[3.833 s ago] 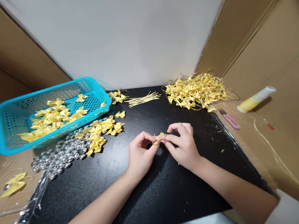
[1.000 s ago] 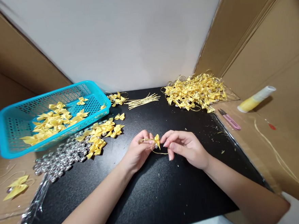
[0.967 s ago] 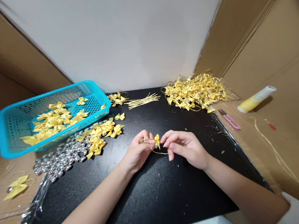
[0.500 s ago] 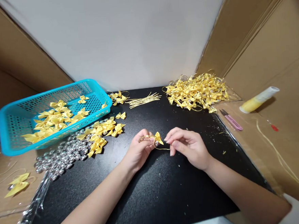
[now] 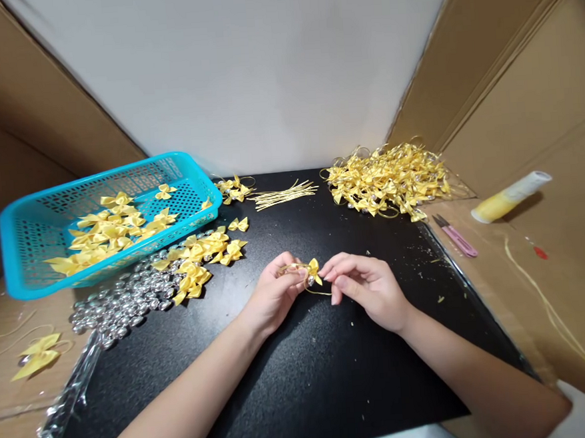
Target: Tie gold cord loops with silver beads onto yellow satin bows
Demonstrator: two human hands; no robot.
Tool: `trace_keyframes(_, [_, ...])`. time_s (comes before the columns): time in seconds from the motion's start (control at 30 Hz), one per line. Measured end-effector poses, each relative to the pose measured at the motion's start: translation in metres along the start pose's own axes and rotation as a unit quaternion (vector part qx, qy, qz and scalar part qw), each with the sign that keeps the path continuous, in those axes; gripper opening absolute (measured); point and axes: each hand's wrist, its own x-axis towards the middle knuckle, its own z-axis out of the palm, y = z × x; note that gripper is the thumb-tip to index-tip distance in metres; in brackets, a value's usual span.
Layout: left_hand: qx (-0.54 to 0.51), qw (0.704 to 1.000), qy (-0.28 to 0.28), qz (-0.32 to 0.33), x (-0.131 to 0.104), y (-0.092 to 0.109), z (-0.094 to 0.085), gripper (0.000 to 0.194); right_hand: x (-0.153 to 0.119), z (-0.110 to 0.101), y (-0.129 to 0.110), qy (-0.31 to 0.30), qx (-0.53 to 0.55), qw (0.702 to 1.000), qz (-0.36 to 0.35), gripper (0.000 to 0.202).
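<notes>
Over the middle of the black tabletop [image 5: 294,392], my left hand [image 5: 278,293] pinches a small yellow ribbon bow [image 5: 315,271] with a looped gold cord. A shiny silver bead [image 5: 311,281] sits just under the bow. From the bow a thin gold cord [image 5: 320,293] runs to my right hand [image 5: 367,284], whose closed fingers grip its end. My right fingertips are close beside the bow; whether they touch it I cannot tell.
At the left a turquoise basket [image 5: 11,252] holds yellow bows, beside silver beads [image 5: 128,300] and loose bows [image 5: 194,279]. Cut gold cords [image 5: 285,194] lie at the back. Finished bows [image 5: 384,179] are heaped back right, near pink snips [image 5: 457,237] and a yellow-white tube [image 5: 511,197].
My right fingertips have come slightly closer to the bow, and the bow has turned a little. The view has shifted slightly. Both hands keep their holds.
</notes>
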Motion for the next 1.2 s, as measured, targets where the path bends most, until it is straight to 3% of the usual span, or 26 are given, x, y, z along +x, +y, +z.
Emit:
trace_keyframes(0.43, [0.006,0.999,0.041,0.023,0.0008,-0.0024,0.0034,0.033,-0.0017,0.0031,0.0010,-0.031,-0.044,0.999,-0.004,0.009])
trace_keyframes(0.63, [-0.009,0.999,0.043,0.017,0.0013,-0.0012,0.0028,0.032,0.0013,-0.0020,-0.0007,0.029,-0.055,0.998,-0.025,0.011])
trace_keyframes(1.2, [0.018,0.996,0.080,0.039,-0.0006,-0.0067,0.0040,0.031,-0.0011,0.0071,0.0034,-0.030,-0.140,0.988,-0.056,0.012])
